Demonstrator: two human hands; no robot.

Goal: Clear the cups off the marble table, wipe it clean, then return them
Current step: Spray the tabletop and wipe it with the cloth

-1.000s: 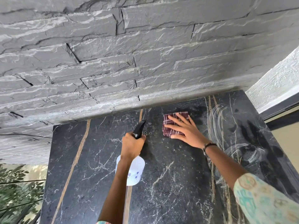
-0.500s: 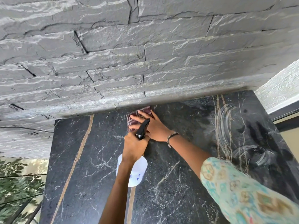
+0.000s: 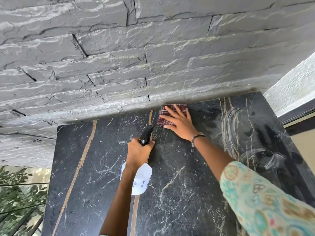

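Observation:
The black marble table [image 3: 95,176] with tan veins fills the lower view; no cups are in sight. My right hand [image 3: 179,122] lies flat with straight fingers on a dark red checked cloth [image 3: 183,109], pressing it against the table's far edge by the wall. My left hand [image 3: 139,153] grips the neck of a white spray bottle [image 3: 139,182] with a black nozzle [image 3: 146,134] pointing toward the cloth. The bottle hangs just above the table's middle.
A grey stone wall [image 3: 153,57] rises directly behind the table. Wet wipe streaks [image 3: 259,157] mark the table's right part. A window frame [image 3: 296,114] lies to the right, and greenery [image 3: 18,198] shows past the left edge.
My right hand slid the cloth left toward the spray nozzle, then back right along the wall edge. My left hand with the bottle stayed nearly still.

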